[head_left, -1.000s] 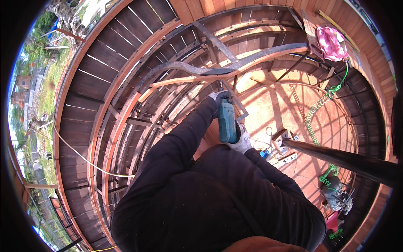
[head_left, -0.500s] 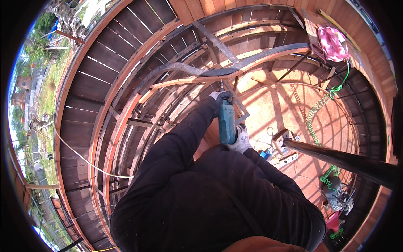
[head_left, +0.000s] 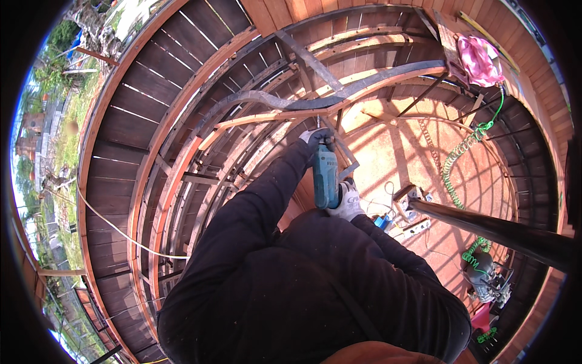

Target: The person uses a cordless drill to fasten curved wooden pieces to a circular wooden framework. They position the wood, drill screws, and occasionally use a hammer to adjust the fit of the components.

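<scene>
A teal power drill (head_left: 325, 179) lies between my two gloved hands, its bit pointing away from me. Around its front end wraps my left hand (head_left: 315, 138), in a white and dark glove. At the rear, my right hand (head_left: 348, 203), gloved in white, grips the drill; its fingers are partly hidden behind the body. The thin bit (head_left: 319, 121) reaches the near edge of a curved wooden rail (head_left: 273, 116), though I cannot tell how deep it is in. A grey curved metal bar (head_left: 254, 97) runs along the rail's far side.
Curved wooden ribs and dark slats (head_left: 121, 130) surround me. A black pole (head_left: 491, 227) crosses at right. Below are a power strip (head_left: 416, 229), a green coiled hose (head_left: 451, 164) and a compressor-like machine (head_left: 485, 276). A pink cloth or bag (head_left: 480, 60) sits on the far-right ledge.
The drill and both hands have shifted very slightly left and away from me. My grip on the drill is the same.
</scene>
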`<state>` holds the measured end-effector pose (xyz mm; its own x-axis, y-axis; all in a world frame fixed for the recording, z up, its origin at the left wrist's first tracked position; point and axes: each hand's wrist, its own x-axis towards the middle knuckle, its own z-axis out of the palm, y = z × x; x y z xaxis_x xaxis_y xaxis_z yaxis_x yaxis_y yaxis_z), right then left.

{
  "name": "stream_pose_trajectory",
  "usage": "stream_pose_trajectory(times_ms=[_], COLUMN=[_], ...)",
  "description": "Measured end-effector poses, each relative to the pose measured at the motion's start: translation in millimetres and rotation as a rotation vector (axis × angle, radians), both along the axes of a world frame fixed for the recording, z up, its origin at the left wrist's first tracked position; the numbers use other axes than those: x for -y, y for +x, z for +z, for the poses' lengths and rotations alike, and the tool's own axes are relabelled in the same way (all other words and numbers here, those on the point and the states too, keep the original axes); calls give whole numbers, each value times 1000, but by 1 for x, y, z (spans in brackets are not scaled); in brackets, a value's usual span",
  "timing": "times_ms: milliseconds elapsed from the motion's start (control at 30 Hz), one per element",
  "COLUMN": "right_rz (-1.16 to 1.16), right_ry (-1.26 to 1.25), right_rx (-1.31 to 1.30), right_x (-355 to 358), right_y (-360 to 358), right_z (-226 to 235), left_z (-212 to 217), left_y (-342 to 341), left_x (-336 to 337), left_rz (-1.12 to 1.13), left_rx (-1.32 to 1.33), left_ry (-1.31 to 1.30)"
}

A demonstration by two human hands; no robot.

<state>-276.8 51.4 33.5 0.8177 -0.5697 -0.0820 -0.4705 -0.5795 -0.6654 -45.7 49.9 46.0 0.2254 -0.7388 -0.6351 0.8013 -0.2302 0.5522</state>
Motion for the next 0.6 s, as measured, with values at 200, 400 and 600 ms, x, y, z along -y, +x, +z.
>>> stream_pose_trajectory(times_ms=[200, 400, 600], right_rz=[65, 66, 57], right_ry=[91, 23, -1], right_rx=[-81, -118, -89], right_x=[4, 4, 4], right_y=[3, 1, -2], right_z=[6, 4, -7], left_z=[-11, -24, -4], left_y=[-5, -2, -1], left_x=[-7, -2, 5], left_rz=[-47, -23, 39], left_rx=[-14, 120, 47], left_ry=[21, 40, 91])
